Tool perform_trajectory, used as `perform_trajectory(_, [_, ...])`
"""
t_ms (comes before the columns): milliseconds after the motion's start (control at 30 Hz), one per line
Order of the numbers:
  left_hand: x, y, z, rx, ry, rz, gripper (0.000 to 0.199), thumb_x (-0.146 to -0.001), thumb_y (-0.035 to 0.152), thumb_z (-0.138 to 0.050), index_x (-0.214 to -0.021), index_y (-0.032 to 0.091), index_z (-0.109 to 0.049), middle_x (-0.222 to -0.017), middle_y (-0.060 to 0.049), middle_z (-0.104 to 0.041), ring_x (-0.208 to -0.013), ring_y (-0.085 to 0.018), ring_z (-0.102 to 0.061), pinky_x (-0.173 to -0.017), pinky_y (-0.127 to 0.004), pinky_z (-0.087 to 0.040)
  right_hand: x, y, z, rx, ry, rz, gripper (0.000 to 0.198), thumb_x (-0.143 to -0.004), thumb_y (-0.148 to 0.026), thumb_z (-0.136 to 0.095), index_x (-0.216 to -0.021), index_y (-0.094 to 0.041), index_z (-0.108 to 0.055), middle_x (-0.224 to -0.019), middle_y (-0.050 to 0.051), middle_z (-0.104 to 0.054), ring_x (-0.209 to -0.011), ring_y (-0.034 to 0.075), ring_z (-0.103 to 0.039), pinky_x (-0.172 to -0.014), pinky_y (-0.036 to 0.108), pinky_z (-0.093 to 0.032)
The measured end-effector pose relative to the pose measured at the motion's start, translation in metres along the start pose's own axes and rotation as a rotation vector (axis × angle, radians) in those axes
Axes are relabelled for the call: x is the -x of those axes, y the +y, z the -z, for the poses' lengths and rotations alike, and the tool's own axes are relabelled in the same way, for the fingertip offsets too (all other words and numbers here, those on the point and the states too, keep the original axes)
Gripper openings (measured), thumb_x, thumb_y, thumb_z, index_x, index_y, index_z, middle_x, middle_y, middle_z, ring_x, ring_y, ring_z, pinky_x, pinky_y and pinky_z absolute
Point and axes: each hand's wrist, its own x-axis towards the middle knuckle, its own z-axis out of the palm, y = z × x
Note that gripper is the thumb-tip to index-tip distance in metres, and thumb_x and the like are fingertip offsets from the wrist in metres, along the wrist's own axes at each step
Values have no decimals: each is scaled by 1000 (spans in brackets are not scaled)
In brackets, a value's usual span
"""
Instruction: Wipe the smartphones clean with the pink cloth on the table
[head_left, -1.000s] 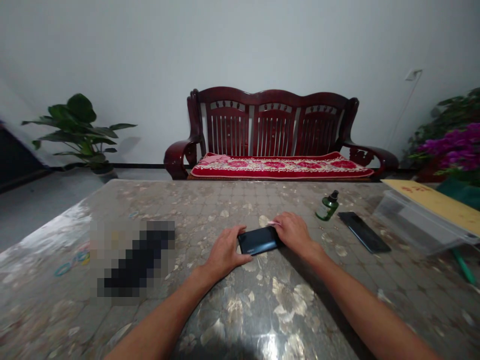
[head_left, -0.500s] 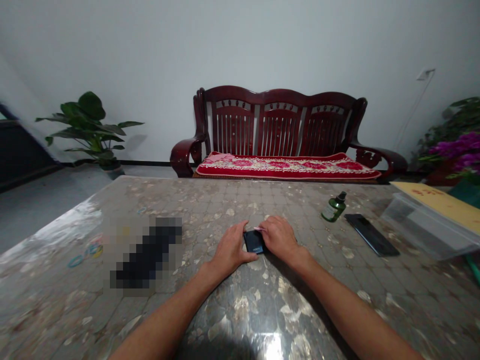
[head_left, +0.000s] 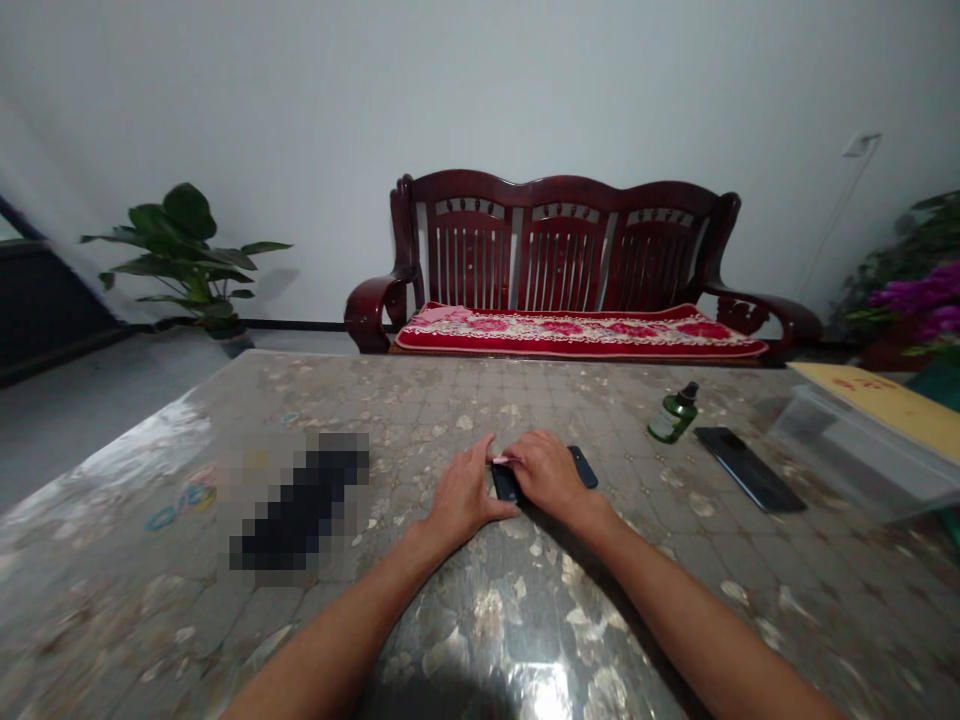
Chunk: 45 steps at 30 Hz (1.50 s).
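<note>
A dark phone (head_left: 584,468) lies flat on the patterned tabletop, its middle covered by my right hand (head_left: 549,472). My left hand (head_left: 466,492) braces the phone's left end, with the thumb along the near edge and the fingers at the far edge. Between the pinched fingers of my right hand a small, thin, pale pink thing (head_left: 501,461) pokes out over that left end; its kind is too small to make out.
On the right stand a green spray bottle (head_left: 673,412), another dark phone (head_left: 750,470) and a clear plastic box (head_left: 855,460) with a yellow sheet on top. Coloured bands (head_left: 180,505) and a blurred-out dark patch (head_left: 300,505) lie left. A wooden bench (head_left: 562,250) stands beyond the table.
My right hand has slid left along the phone with the pale pink thing, uncovering the phone's right end. My left hand stays at the left end. The view has shifted slightly.
</note>
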Motion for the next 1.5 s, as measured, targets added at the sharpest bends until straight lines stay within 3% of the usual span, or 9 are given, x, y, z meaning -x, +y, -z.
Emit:
perform_trajectory(300, [-1,2,3,-7,-32,18,115,-52,37,-94,-148,16,-34,-119,-13,-67,-112,-36,-61,-96,-47,-47,19,10,9,-159,-34,223,21,-95,-21,-55,-97,-24,-76,-88,3,-67,-86,18,-56,-81,29,-37])
perform_trajectory(467, [0,3,6,-22,-45,12,113,-51,37,-95,-147,19,-37,-122,-12,-67,-115,-35,-60,-98,-46,-45,31,16,12,-193,-24,169,21,-94,-20,-57,-95,-26,-77,-86,2,-68,-86,18,-56,-79,28,-36])
perform_trajectory(633, [0,5,7,-30,-53,-2,109,-53,39,-94,-146,19,-39,-123,-12,-66,-114,-35,-60,-97,-45,-46,44,23,17,-222,-37,204,20,-95,-22,-57,-95,-27,-76,-90,2,-70,-89,17,-56,-82,29,-36])
perform_trajectory(900, [0,4,6,-35,-57,16,106,-53,35,-94,-144,18,-41,-124,-12,-67,-115,-33,-61,-98,-44,-46,59,76,29,-171,10,66,22,-96,-22,-56,-91,-26,-77,-84,3,-67,-85,18,-54,-78,30,-35])
perform_trajectory(1200, [-1,4,7,-51,-65,19,102,-55,34,-93,-142,16,-43,-124,-12,-66,-113,-33,-61,-98,-43,-46,56,45,10,-134,109,256,19,-96,-21,-56,-92,-25,-74,-84,3,-66,-84,19,-51,-74,31,-33])
perform_trajectory(1400, [-1,1,5,-48,-76,14,97,-57,35,-91,-141,18,-45,-125,-12,-66,-111,-32,-62,-96,-44,-47,66,93,22,-99,125,92,21,-94,-16,-58,-90,-27,-76,-83,2,-67,-85,19,-53,-77,30,-34])
perform_trajectory(1500, [-1,1,5,-52,-79,19,94,-59,35,-90,-140,19,-45,-126,-12,-66,-112,-32,-62,-97,-44,-47,70,99,18,-98,164,39,22,-94,-16,-57,-91,-27,-76,-85,2,-67,-86,20,-54,-79,31,-35])
